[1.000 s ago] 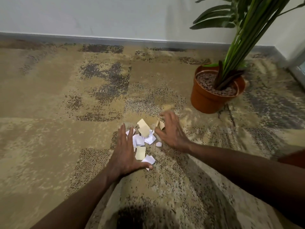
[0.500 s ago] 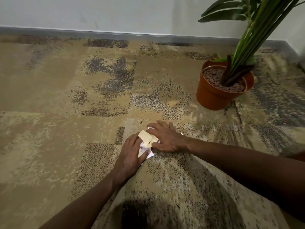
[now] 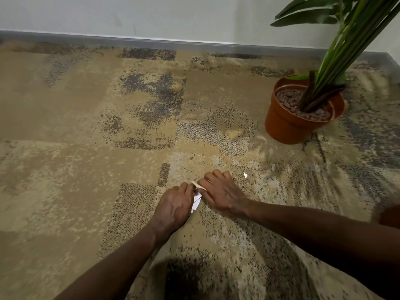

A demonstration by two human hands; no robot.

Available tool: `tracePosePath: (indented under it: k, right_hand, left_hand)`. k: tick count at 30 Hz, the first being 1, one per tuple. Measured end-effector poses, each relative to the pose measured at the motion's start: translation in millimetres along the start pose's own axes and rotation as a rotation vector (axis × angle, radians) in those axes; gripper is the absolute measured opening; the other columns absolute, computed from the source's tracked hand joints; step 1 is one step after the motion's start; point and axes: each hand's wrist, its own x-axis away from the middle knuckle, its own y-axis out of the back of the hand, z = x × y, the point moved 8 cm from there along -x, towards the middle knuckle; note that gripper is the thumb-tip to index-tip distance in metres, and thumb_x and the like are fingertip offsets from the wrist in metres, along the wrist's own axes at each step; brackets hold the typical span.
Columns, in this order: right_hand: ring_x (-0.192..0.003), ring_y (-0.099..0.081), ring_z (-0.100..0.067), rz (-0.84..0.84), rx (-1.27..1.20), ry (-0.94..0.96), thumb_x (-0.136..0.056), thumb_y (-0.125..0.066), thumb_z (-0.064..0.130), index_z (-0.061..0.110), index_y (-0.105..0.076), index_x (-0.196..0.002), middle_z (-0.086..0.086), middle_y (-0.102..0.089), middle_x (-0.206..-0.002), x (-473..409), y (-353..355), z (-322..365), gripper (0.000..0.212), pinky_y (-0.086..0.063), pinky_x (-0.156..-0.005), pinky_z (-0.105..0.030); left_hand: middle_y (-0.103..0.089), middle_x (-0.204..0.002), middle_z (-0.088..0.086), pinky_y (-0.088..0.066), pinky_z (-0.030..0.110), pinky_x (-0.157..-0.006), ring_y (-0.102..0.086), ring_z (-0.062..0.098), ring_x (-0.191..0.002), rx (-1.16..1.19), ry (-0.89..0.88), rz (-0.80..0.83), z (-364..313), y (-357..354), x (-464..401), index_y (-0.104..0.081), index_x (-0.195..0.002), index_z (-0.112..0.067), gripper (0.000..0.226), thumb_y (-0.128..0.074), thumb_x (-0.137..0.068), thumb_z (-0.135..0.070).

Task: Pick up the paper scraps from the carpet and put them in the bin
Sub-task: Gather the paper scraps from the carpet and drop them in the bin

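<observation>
My left hand (image 3: 174, 207) and my right hand (image 3: 220, 191) are pressed together on the mottled tan carpet (image 3: 86, 169), cupped around a small pile of paper scraps (image 3: 196, 202). Only a few white and cream edges of the pile show between the hands; the rest is hidden under the fingers. One small white scrap (image 3: 245, 174) lies loose on the carpet just right of my right hand. No bin is in view.
An orange plant pot (image 3: 287, 124) filled with pebbles stands at the right, its long green leaves (image 3: 346, 40) reaching over the carpet. A grey skirting board (image 3: 151, 41) and a white wall run along the far edge.
Both hands swept inward from either side of the spread scraps and closed over them. The scraps went from a loose scatter to a tight pile mostly covered by the hands.
</observation>
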Motion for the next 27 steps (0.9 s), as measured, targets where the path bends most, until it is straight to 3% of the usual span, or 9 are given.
tracePosePath:
  k: [3, 6, 9, 12, 14, 16, 21, 24, 27]
  right_hand:
    - [-0.087, -0.045, -0.013, 0.123, 0.083, 0.122, -0.097, -0.025, 0.044, 0.022, -0.043, -0.111, -0.001, -0.054, -0.104, -3.7, -7.6, -1.5, 0.032, -0.046, -0.068, -0.029]
    - [-0.081, -0.045, -0.01, 0.19, 0.007, 0.07, -0.1, -0.023, 0.047, 0.021, -0.044, -0.111, 0.003, -0.054, -0.098, -11.4, -6.9, -11.1, 0.035, -0.043, -0.065, -0.027]
    - [-0.062, -0.059, -0.016, 0.146, -0.273, -0.164, -0.103, -0.038, 0.038, 0.018, -0.046, -0.113, 0.004, -0.06, -0.083, -16.3, 1.9, -31.1, 0.024, -0.053, -0.05, -0.03]
    - [-0.052, -0.058, -0.013, 0.008, -0.654, -0.385, -0.1, -0.048, 0.03, 0.01, -0.055, -0.109, -0.004, -0.065, -0.077, -12.5, 17.2, -57.8, 0.023, -0.046, -0.04, -0.026]
    - [-0.052, -0.057, -0.008, -0.044, -0.751, -0.493, -0.097, -0.055, 0.026, 0.008, -0.059, -0.103, -0.006, -0.066, -0.078, -7.7, 29.6, -75.6, 0.019, -0.044, -0.04, -0.021]
    - [-0.057, -0.058, -0.01, -0.069, -0.761, -0.618, -0.094, -0.06, 0.023, 0.008, -0.063, -0.099, -0.006, -0.067, -0.079, -2.9, 42.6, -94.4, 0.016, -0.043, -0.042, -0.02]
    - [-0.053, -0.056, -0.01, -0.127, -0.819, -0.811, -0.089, -0.062, 0.023, 0.018, -0.064, -0.078, 0.005, -0.062, -0.065, 17.2, 83.0, -121.0, 0.013, -0.038, -0.04, -0.018]
    - [-0.051, -0.054, -0.015, -0.171, -0.847, -0.87, -0.088, -0.062, 0.025, 0.018, -0.062, -0.07, 0.001, -0.062, -0.062, 32.2, 115.8, -127.2, 0.02, -0.037, -0.043, -0.021]
    - [-0.047, -0.052, -0.018, -0.236, -0.87, -0.887, -0.084, -0.062, 0.023, 0.014, -0.062, -0.067, -0.001, -0.059, -0.057, 47.8, 157.2, -130.4, 0.019, -0.037, -0.044, -0.023]
  left_hand:
    - [-0.056, -0.07, 0.002, -0.029, 0.029, -0.043, -0.047, 0.018, -0.047, -0.051, -0.011, 0.056, 3.1, -2.8, -2.4, -0.056, -0.089, -0.016, 0.012, -0.052, -0.098, -0.023]
    - [-0.062, -0.073, 0.003, -0.042, 0.031, -0.041, -0.052, 0.018, -0.047, -0.022, 0.007, 0.093, 7.2, -3.0, -5.8, -0.056, -0.099, -0.016, 0.009, -0.048, -0.099, -0.019]
    - [-0.063, -0.072, 0.001, -0.038, 0.027, -0.041, -0.052, 0.015, -0.047, 0.088, 0.145, 0.066, 18.5, 2.6, -11.6, -0.054, -0.108, -0.015, 0.018, -0.038, -0.102, -0.022]
    - [-0.049, -0.058, -0.009, -0.024, 0.017, -0.04, -0.044, 0.0, -0.046, 0.226, 0.345, -0.003, 34.1, 9.9, -17.6, -0.055, -0.108, -0.017, 0.03, -0.029, -0.105, -0.031]
    - [-0.051, -0.061, -0.01, -0.024, 0.017, -0.042, -0.044, -0.001, -0.049, 0.292, 0.423, -0.06, 39.7, 16.4, -22.9, -0.057, -0.111, -0.015, 0.033, -0.031, -0.103, -0.033]
    - [-0.064, -0.072, 0.002, -0.032, 0.025, -0.049, -0.048, 0.01, -0.054, 0.342, 0.463, -0.092, 41.6, 22.5, -32.2, -0.059, -0.111, -0.011, 0.034, -0.034, -0.101, -0.032]
    - [-0.07, -0.093, 0.017, -0.038, 0.028, -0.063, -0.055, 0.023, -0.071, 0.512, 0.541, -0.149, 23.1, 53.5, -65.3, -0.063, -0.115, -0.007, 0.033, -0.044, -0.099, -0.029]
    - [-0.068, -0.093, 0.018, -0.037, 0.027, -0.063, -0.06, 0.027, -0.078, 0.646, 0.498, -0.175, -4.0, 79.3, -91.3, -0.063, -0.107, -0.002, 0.033, -0.042, -0.099, -0.027]
    - [-0.066, -0.088, 0.023, -0.031, 0.027, -0.054, -0.054, 0.025, -0.069, 0.758, 0.447, -0.193, -36.5, 109.7, -118.8, -0.061, -0.088, 0.0, 0.035, -0.041, -0.1, -0.026]
